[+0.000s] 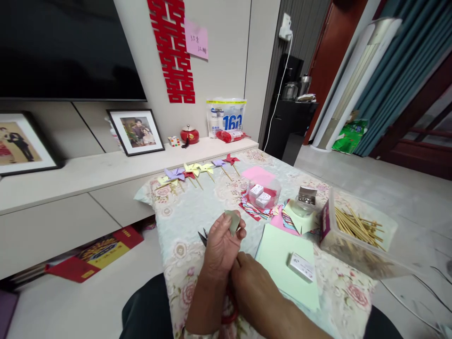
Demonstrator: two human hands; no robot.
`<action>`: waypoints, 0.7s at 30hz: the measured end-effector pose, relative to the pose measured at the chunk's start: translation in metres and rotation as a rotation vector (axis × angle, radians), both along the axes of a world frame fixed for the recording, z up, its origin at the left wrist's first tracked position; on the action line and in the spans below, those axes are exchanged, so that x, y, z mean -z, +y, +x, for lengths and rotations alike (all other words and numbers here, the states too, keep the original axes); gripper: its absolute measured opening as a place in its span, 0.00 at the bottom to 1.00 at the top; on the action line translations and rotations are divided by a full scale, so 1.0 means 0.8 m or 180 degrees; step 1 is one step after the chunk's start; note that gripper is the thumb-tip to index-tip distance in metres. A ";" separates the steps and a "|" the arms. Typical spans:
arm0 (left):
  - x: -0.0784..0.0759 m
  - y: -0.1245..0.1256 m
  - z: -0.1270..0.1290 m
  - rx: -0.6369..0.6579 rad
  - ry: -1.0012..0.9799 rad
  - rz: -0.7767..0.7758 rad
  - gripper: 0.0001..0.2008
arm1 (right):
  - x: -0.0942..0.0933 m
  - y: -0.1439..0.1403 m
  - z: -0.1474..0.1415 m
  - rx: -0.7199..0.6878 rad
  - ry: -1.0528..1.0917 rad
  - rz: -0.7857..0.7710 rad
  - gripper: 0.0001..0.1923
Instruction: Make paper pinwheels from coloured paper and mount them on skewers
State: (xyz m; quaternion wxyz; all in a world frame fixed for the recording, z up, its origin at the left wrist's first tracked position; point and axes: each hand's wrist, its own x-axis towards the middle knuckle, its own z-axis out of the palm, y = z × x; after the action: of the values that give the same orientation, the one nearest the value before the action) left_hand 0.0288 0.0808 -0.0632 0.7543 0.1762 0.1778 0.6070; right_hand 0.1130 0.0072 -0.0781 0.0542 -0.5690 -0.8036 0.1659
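Close above the flowered cloth [183, 221]: left hand [221, 247] raised, fingers pinched on a small pale green paper piece [233, 221], scissor tips [204, 237] poking out just beside its knuckles. Right hand [256, 287] pressed against the left wrist — grip hidden, cannot tell. Near the right hand, a light green sheet [278, 256] bearing a small white box [302, 267]; farther off, a row of paper pinwheels [196, 172] — and a clear tub of wooden sticks [356, 228].

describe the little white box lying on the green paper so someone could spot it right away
Start at the floral-patterned cloth covering the low table, then find the large pale green paper sheet just right of the person's right hand. The small flat white box lies alone on that sheet, unlike the two similar white boxes sitting inside the clear plastic bowl farther back.
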 end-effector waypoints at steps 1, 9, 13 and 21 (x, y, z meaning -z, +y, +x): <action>0.000 -0.001 -0.001 0.0050 -0.0015 0.0091 0.11 | 0.001 0.003 -0.003 0.0005 0.0075 -0.0060 0.18; 0.001 -0.004 -0.006 0.0320 0.0030 0.0802 0.10 | -0.011 -0.008 -0.007 0.0421 0.0034 -0.0516 0.20; 0.003 -0.003 -0.008 0.0473 0.0018 0.0843 0.11 | -0.029 -0.026 0.007 0.0644 0.0129 -0.0710 0.17; -0.006 -0.003 -0.008 0.0438 0.0097 0.0605 0.10 | -0.040 -0.085 0.074 0.0855 0.0722 -0.1021 0.14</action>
State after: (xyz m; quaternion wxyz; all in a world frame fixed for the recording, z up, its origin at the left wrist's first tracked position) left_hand 0.0221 0.0782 -0.0585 0.7712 0.2679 0.1184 0.5652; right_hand 0.1726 -0.0612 -0.0462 0.0746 -0.6498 -0.6729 0.3456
